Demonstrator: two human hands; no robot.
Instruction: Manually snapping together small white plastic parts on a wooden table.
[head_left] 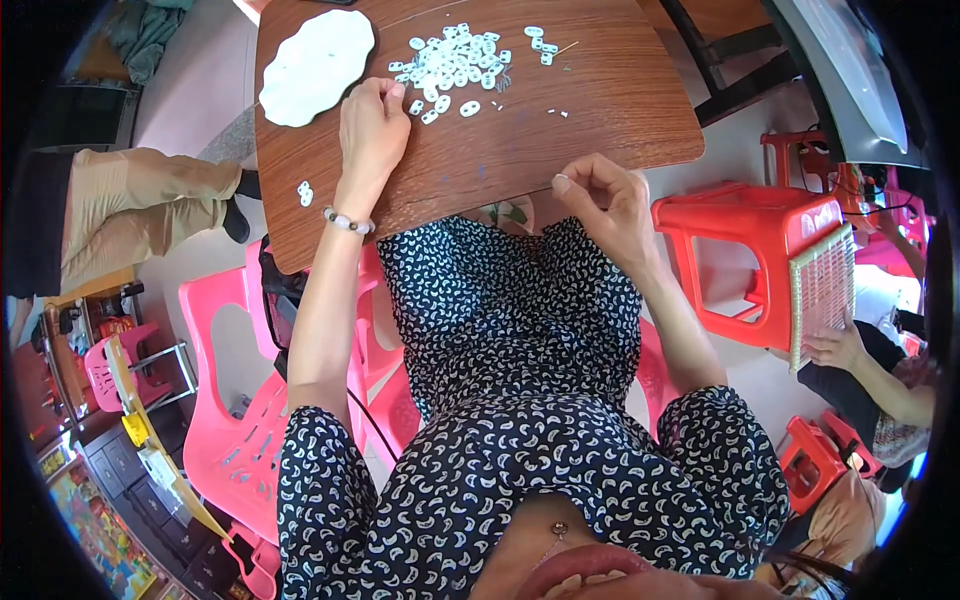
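A heap of small white oval pieces (455,58), each with dark spots or holes, lies on the brown wooden table (600,95). My left hand (374,130) is at the heap's near left edge, its fingertips pressed together; whatever they pinch is hidden. A white wavy-edged plate or tray (318,68) lies just left of that hand. Over the table's near right edge hovers my right hand (610,208), thumb and fingers curled in toward each other. Anything between them is too small to make out. Several loose white ovals (470,108) lie at the near side of the heap.
A short joined row of white pieces (305,193) lies near the table's left edge. Pink chairs (225,400) stand at the left, a red stool (745,250) at the right. Another person's hand (838,345) is by a woven panel (822,290); another person's legs (150,200) show at left.
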